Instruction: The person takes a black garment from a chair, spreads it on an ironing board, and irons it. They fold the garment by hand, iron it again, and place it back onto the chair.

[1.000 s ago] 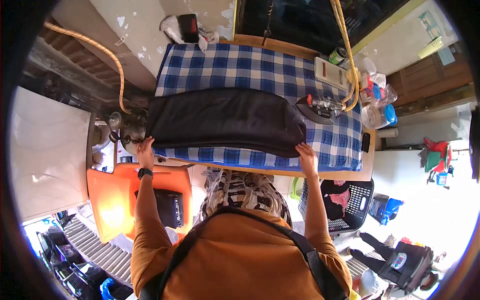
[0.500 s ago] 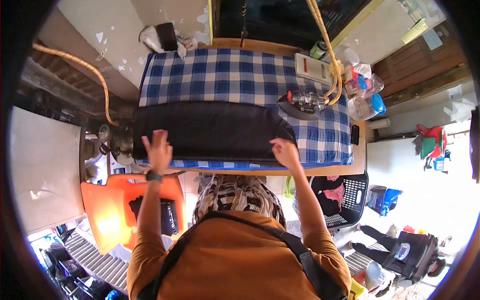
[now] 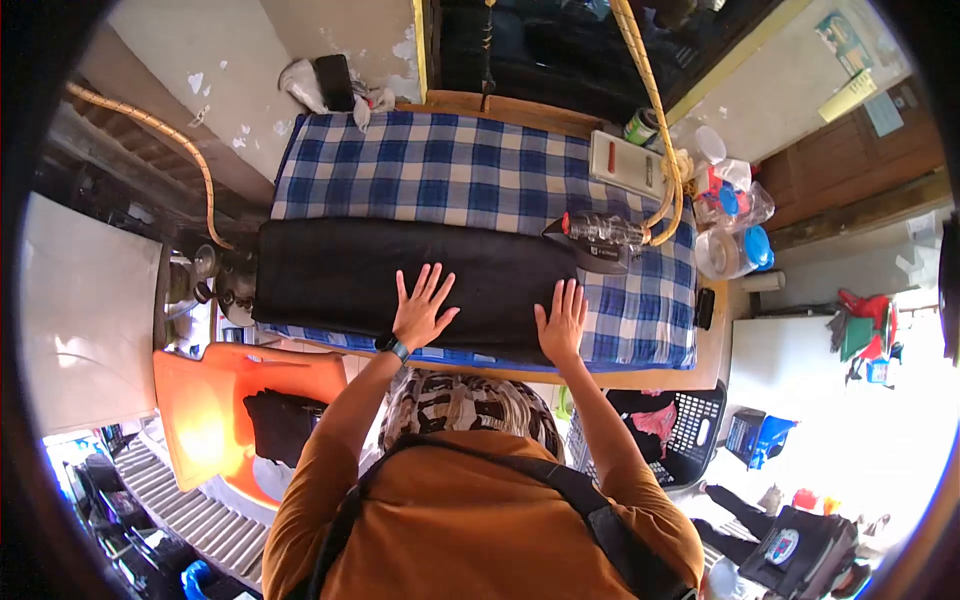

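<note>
A folded black cloth (image 3: 350, 275) lies along the front of a blue and white checked cloth (image 3: 400, 165) on the table. My left hand (image 3: 424, 308) is flat on the middle of the black cloth, fingers spread. Near its right end my right hand (image 3: 562, 322) lies with fingers stretched out, and nothing is held in it. Just beyond that end, an iron (image 3: 598, 250) with a dark soleplate touches or overlaps the cloth's back right corner; its cord runs up to the right.
Jars (image 3: 730, 250) and a flat pale box (image 3: 625, 165) stand at the back right. An orange chair (image 3: 190, 400) with dark clothes is at the lower left, a black basket (image 3: 705, 425) at the lower right. Pots (image 3: 235, 285) stand beside the table's left end.
My left hand has moved right, from the cloth's left part to its middle, and come down flat. My right hand has uncurled and flattened. The black cloth's right end looks straighter.
</note>
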Demonstrator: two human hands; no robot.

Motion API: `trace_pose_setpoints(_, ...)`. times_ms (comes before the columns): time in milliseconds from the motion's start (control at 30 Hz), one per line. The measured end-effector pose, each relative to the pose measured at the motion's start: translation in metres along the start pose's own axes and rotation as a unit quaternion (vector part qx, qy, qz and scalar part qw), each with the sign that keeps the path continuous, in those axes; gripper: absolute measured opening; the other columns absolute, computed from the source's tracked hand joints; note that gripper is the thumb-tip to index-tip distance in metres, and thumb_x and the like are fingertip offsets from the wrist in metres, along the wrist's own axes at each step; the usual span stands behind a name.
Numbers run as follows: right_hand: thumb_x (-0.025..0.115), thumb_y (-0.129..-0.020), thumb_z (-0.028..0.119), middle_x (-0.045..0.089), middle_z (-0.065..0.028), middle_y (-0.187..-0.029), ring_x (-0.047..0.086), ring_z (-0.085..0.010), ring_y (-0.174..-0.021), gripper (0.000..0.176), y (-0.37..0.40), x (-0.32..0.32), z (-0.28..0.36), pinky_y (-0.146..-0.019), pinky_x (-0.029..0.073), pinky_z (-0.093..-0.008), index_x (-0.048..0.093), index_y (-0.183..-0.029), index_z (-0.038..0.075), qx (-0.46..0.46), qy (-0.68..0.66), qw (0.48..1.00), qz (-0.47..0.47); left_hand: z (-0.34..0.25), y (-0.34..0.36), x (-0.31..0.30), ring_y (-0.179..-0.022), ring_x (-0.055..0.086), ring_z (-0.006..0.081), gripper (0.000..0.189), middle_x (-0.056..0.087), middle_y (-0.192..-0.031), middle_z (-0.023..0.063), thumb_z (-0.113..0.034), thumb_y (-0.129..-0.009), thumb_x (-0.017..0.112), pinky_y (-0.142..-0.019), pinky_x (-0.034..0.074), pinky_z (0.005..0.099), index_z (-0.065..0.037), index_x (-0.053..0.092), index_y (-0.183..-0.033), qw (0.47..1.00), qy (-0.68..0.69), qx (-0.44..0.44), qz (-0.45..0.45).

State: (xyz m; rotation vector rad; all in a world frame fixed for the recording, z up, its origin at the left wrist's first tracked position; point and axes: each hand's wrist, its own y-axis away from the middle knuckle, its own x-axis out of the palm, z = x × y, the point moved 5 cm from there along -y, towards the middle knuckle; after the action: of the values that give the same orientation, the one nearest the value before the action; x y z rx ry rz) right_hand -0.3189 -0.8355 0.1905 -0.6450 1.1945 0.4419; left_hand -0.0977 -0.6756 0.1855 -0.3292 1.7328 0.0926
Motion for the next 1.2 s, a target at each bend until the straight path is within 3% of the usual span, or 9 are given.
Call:
trace_pose_setpoints(133,0.049,-0.093,0.040,0.031,-0.0247,-0.143,0.026,-0.0418,-0.134,0.062,0.007,-0.035,0.002,-0.108,0.023,-0.0520,0.033,-0.140,0.003,-0.042,-0.006,0.990,0.136,-0.014,-0.006,-0.012,-0.141,0.019,0.0286,0.063,0.026,-0.150,0.0120,-0.046,-0.092,0.047,-0.106,0.004,0.0668,-0.013,0.033,-0.143,0.999,-0.007,-0.023,-0.024)
trace_pose_setpoints(300,0.062,-0.083,0.039,0.042,-0.0187,-0.135,0.035,-0.0363,-0.128,0.060,0.009,-0.032,-0.024,-0.108,0.028,-0.0477,0.046,-0.132,0.009,-0.331,-0.049,0.925,0.179,-0.051,-0.015,0.005,-0.141,0.017,0.0275,0.066,0.025,-0.150,0.0120,-0.048,-0.090,0.049,-0.106,0.004,0.0680,-0.013,0.031,-0.144,0.998,0.043,0.042,0.020)
trace_pose_setpoints(433,0.068,-0.077,0.040,0.046,-0.0180,-0.130,0.040,-0.0384,-0.121,0.065,-0.126,-0.120,-0.013,-0.101,0.033,-0.0514,0.048,-0.130,0.010,-0.274,0.034,0.961,0.031,-0.070,-0.020,-0.008,-0.142,0.017,0.0265,0.068,0.025,-0.151,0.0113,-0.050,-0.089,0.049,-0.105,0.003,0.0690,-0.013,0.032,-0.144,0.998,0.049,0.035,0.023)
trace_pose_setpoints(600,0.076,-0.070,0.034,0.065,-0.0107,-0.090,0.063,-0.0219,-0.081,0.064,-0.219,-0.075,-0.053,-0.071,0.051,-0.0383,0.055,-0.123,0.005,-0.274,-0.055,0.913,0.297,-0.101,-0.017,0.019,-0.141,0.021,0.0226,0.066,0.028,-0.151,0.0073,-0.055,-0.090,0.045,-0.107,0.007,0.0653,-0.018,0.034,-0.143,0.982,0.095,0.150,0.069)
trace_pose_setpoints(733,0.074,-0.072,0.033,0.061,-0.0064,-0.063,0.059,-0.0167,-0.049,0.054,-0.235,-0.039,-0.079,-0.048,0.049,-0.0332,0.059,-0.111,-0.001,-0.004,-0.228,0.855,0.467,-0.069,0.019,-0.020,-0.141,0.020,0.0268,0.064,0.031,-0.147,0.0118,-0.044,-0.082,0.059,-0.104,0.004,0.0676,-0.014,0.042,-0.137,0.992,0.082,-0.095,-0.027)
trace_pose_setpoints(833,0.074,-0.073,0.025,0.058,-0.0053,-0.060,0.054,-0.0131,-0.041,0.053,-0.245,-0.050,-0.063,-0.040,0.043,-0.0281,0.054,-0.111,-0.007,0.090,-0.189,0.901,0.380,-0.025,0.070,-0.041,-0.136,0.023,0.0406,0.049,0.032,-0.143,0.0206,-0.020,-0.081,0.062,-0.108,0.006,0.0614,-0.009,0.049,-0.127,0.903,0.098,-0.354,-0.223)
trace_pose_setpoints(933,0.074,-0.073,0.026,0.057,-0.0055,-0.057,0.054,-0.0132,-0.041,0.054,-0.239,-0.089,-0.015,-0.040,0.043,-0.0285,0.054,-0.110,-0.009,0.020,-0.220,0.942,0.253,0.016,0.130,-0.031,-0.118,0.044,0.0346,0.039,0.041,-0.132,0.0225,-0.020,-0.092,0.055,-0.098,0.037,0.0411,-0.001,0.046,-0.126,0.815,0.059,-0.482,-0.316)
trace_pose_setpoints(1100,0.071,-0.070,0.039,0.062,-0.0116,-0.062,0.062,-0.0189,-0.049,0.077,-0.227,-0.096,0.058,-0.052,0.050,-0.0293,0.046,-0.121,-0.013,-0.042,-0.184,0.893,0.408,0.076,0.168,0.023,-0.089,0.057,0.0145,0.044,0.056,-0.109,0.0127,-0.029,-0.092,0.060,-0.075,0.048,0.0271,0.003,0.047,-0.119,0.570,0.400,-0.572,-0.435)
trace_pose_setpoints(1200,0.069,-0.069,0.042,0.062,-0.0121,-0.061,0.063,-0.0202,-0.051,0.076,-0.204,-0.053,0.084,-0.057,0.052,-0.0303,0.049,-0.118,-0.013,-0.085,-0.145,0.874,0.456,0.091,0.168,0.040,-0.081,0.058,0.0143,0.052,0.060,-0.097,0.0092,-0.034,-0.088,0.065,-0.073,0.048,0.0268,0.005,0.047,-0.117,0.523,0.402,-0.609,-0.441)
